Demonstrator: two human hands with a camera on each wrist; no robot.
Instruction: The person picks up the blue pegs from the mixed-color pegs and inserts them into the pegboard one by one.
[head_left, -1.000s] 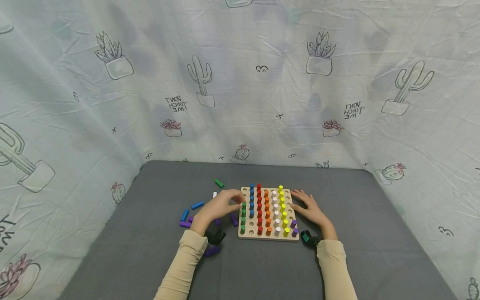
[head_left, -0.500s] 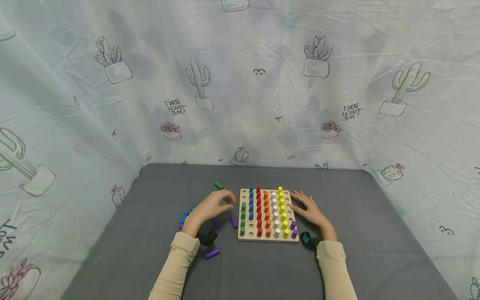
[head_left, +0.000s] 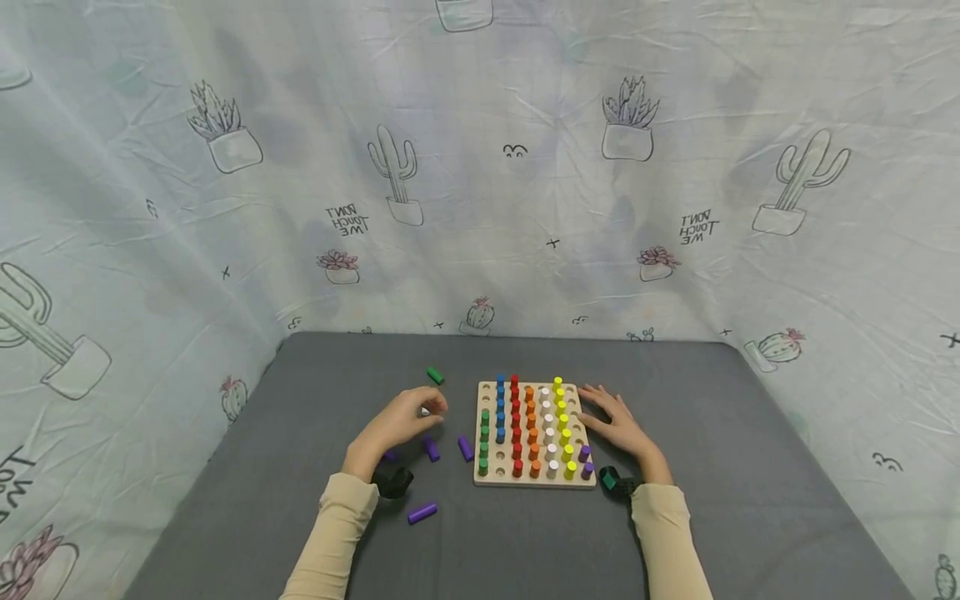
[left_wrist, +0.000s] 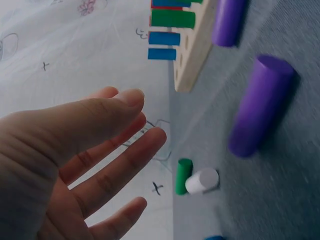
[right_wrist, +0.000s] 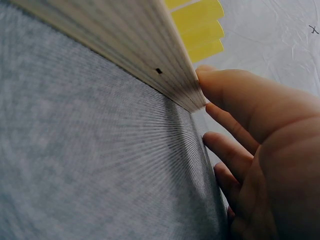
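Observation:
My left hand point(head_left: 399, 421) hovers over loose pegs left of the wooden pegboard point(head_left: 508, 481), thumb and fingers apart, holding nothing. Below it in the left wrist view lie a purple peg point(left_wrist: 262, 105), a white peg point(left_wrist: 202, 181) and a green peg point(left_wrist: 183, 176). In the head view the hand partly covers the white peg. My right hand point(head_left: 618, 432) rests at the board's right edge, its fingers straight; the thumb touches the side near the yellow pegs point(right_wrist: 202, 25). Upright on the board stand rows of green pegs point(head_left: 483, 450), blue, red, orange, white, yellow and purple pegs.
More purple pegs lie on the grey tabletop point(head_left: 555, 550): one purple peg point(head_left: 466, 448) beside the board, another purple peg point(head_left: 422, 512) nearer the front. A blue peg point(left_wrist: 215, 238) shows at the left wrist view's lower edge. A cactus-print cloth point(head_left: 480, 183) hangs behind.
My left hand has moved left from the board's green row to above the loose pegs. The right hand stays at the board's edge. The head view has tilted slightly.

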